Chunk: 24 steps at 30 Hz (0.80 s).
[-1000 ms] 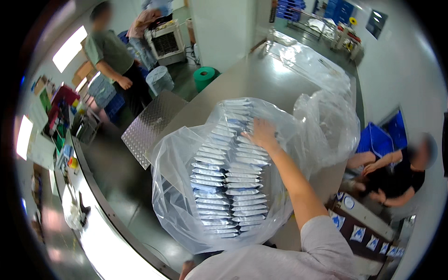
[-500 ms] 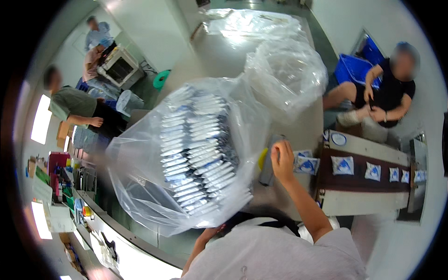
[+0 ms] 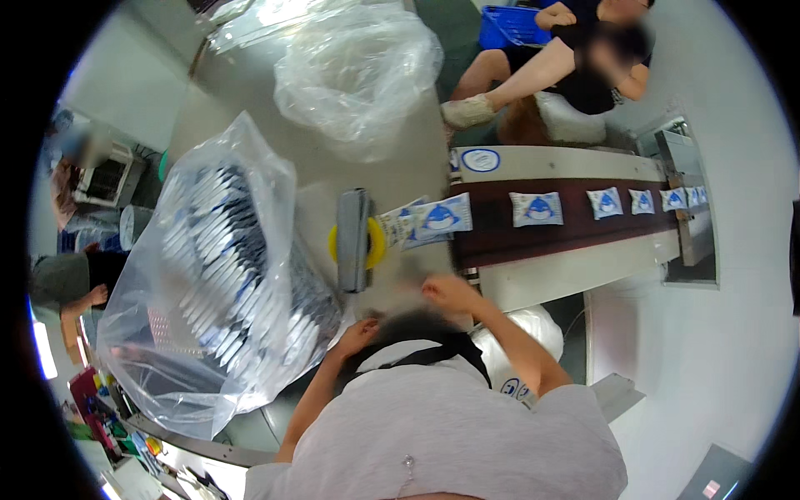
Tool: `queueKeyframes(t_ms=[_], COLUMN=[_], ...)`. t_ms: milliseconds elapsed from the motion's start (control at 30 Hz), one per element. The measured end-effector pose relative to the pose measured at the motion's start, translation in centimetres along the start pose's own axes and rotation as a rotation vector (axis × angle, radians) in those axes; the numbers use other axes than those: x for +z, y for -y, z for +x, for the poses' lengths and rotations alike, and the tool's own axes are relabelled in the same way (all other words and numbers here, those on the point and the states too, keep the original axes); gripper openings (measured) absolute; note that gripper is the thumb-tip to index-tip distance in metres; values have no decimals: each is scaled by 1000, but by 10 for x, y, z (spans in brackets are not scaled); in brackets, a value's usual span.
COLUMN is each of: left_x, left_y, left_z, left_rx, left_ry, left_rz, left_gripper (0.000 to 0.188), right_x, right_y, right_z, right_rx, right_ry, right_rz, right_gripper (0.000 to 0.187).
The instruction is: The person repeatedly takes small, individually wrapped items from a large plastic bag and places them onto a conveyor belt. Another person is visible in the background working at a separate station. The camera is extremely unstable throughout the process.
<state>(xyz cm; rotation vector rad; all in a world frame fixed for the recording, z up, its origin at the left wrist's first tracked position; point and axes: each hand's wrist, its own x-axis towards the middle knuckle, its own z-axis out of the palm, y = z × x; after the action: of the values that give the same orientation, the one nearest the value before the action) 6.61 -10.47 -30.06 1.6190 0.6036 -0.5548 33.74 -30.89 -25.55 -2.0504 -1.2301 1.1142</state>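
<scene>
White-and-blue pillow packets [image 3: 221, 258] fill a clear plastic bag [image 3: 133, 342]; others lie unbagged on a brown belt [image 3: 492, 242]. Left hand [image 3: 358, 335] and right hand [image 3: 451, 294] curl, grip unclear.

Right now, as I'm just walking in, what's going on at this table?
A person is at the table, left hand near a clear bag of stacked packets, right hand near the end of a brown belt. Whether either holds anything is unclear. More packets lie spaced along the belt; loose packets overlap at its end, beside a grey bar on a yellow ring.
</scene>
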Motion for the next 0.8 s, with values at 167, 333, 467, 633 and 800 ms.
queueKeyframes(t_ms=[167,333,467,633,800], left_x=[7,12,18,22,50], left_y=[-36,-49,-54,-97,-122], left_z=[2,15,31,67,117], left_rx=[-46,-119,-68,-112,-197], left_ry=[-120,-80,-88,29,58], left_rz=[-103,-146,-73,-166,-1015], left_gripper=[38,39,39,45,42], right_x=[-213,-324,-330,-326,-273], right_y=[-63,-212,-230,-183,-84], right_z=[-40,-104,-99,-49,65], right_rx=[62,554,540,308,-273], right_ry=[-537,-340,-80,180,224], right_rz=[-258,-870,-761,-788,-200], right_gripper=[24,38,68,56,53])
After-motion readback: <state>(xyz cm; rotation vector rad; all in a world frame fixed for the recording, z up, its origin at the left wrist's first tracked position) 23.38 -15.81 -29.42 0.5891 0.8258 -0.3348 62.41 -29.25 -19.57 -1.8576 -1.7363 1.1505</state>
